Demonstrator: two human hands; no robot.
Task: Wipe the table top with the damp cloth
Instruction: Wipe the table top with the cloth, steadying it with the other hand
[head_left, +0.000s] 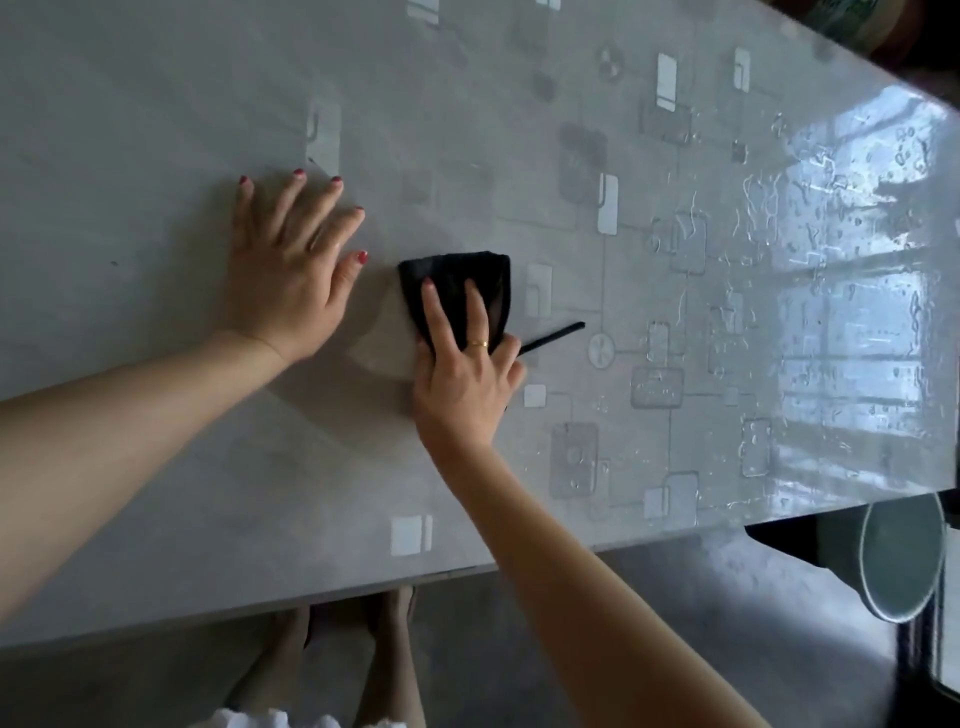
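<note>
A black folded cloth (457, 275) lies flat on the grey table top (156, 156), near the middle. My right hand (462, 374) presses down on its near half, fingers spread over the fabric, and a thin black strap (553, 336) sticks out to the right of the hand. My left hand (288, 265) rests flat on the table just left of the cloth, fingers apart, holding nothing. The table is covered by a glossy clear sheet with a pattern of pale squares; water streaks and droplets (753, 249) shine on its right part.
The table's near edge (363, 582) runs across the lower part of the view, with my bare feet (337, 649) on the grey floor below it. A round stool or bucket (901, 561) stands past the right corner. A dark object (841, 21) sits at the far right edge.
</note>
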